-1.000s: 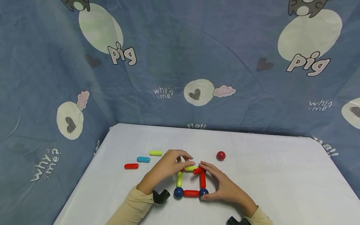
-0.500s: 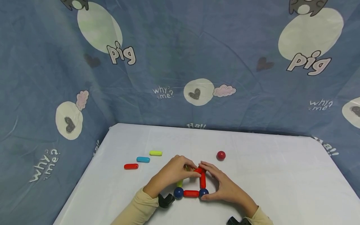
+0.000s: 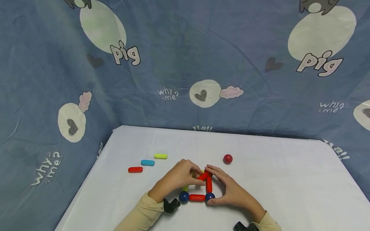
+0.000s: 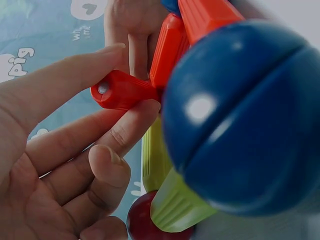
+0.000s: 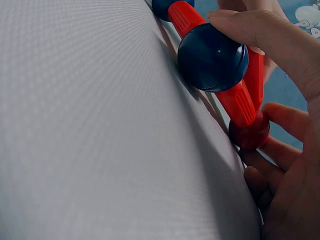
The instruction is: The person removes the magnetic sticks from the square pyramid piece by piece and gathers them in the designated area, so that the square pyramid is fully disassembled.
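Blue cloth backdrop [image 3: 43, 80]: hanging at far left and across the back, printed with "pig" and "why me?"
Loose red rod [image 3: 135, 169]: lying flat on the white tabletop [image 3: 289, 179], apart from the hands
Blue rod [image 3: 147, 163]: lying near the loose red rod, a little farther back
Loose yellow-green rod [image 3: 160, 156]: lying farther back again
Left hand [image 3: 180, 176]: pinching the slanted red rod [image 3: 203, 176] between thumb and finger, hiding part of the frame's far-left side in the head view
Frame [image 3: 197, 198]: standing between both hands, four-sided, built from rods and balls
Near-left blue ball [image 3: 184, 197]: joined to the near red rod and to a yellow-green side rod [image 4: 182, 202] ending at the far-left red ball [image 4: 140, 217]
Slanted red rod: tilted out from the far-right red ball [image 5: 250, 130], metal tip showing at the free end in the left wrist view
Near-right blue ball [image 3: 210, 196]: joined to the near red rod and the red side rod [image 3: 209, 184]
Right hand [image 3: 231, 189]: gripping the frame's right side, with thumb on the near-right blue ball and fingers at the far-right red ball
Loose red ball [image 3: 228, 158]: resting on the tabletop behind the right hand, touching nothing else
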The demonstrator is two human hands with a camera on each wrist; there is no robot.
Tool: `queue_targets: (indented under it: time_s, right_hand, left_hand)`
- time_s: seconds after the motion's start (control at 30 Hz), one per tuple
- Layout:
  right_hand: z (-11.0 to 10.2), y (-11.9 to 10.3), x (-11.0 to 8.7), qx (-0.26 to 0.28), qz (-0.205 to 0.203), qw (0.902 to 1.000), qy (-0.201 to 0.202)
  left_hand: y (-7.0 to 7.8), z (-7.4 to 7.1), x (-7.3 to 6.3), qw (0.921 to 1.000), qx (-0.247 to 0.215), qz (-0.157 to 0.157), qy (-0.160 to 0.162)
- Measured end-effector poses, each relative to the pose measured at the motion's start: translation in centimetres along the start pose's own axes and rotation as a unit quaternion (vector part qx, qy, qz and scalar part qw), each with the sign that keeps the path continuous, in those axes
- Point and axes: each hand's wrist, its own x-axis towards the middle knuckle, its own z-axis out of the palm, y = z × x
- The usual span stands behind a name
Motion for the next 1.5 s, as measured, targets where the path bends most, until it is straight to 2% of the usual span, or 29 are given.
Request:
queue_targets:
  time_s: [0.4,0.63,0.87,1.03,1.17,1.37,1.5]
  right_hand:
    - [0.0,0.1,0.1,-0.001,0.005,1.0,0.001]
    - [0.0,0.0,0.0,0.0,0.001,1.0,-0.001]
    - [-0.1,0.0,0.0,0.006,0.001,1.0,-0.004]
    - [0.1,0.1,0.1,0.007,0.009,0.9999,-0.003]
    - [0.3,0.1,0.3,0.001,0.017,0.9998,-0.008]
    - [0.3,0.0,0.3,-0.007,0.013,0.9999,0.001]
    - [0.1,0.1,0.2,-0.014,0.006,0.9999,0.006]
  left_hand:
    - [-0.3,-0.3,-0.1,0.9997,-0.009,0.018,-0.013]
    - [-0.5,-0.6,0.0,0.996,-0.059,0.06,-0.031]
    - [-0.7,-1.0,0.0,0.9962,-0.065,0.054,-0.016]
    - [-1.0,-2.2,-0.5,0.9977,-0.047,0.043,0.021]
    - [-1.6,-3.7,-1.3,0.9974,-0.017,0.011,0.07]
    - [-3.4,-5.4,-2.6,0.989,0.003,-0.029,0.145]
    - [-4.6,-5.9,-3.3,0.9843,0.031,-0.049,0.167]
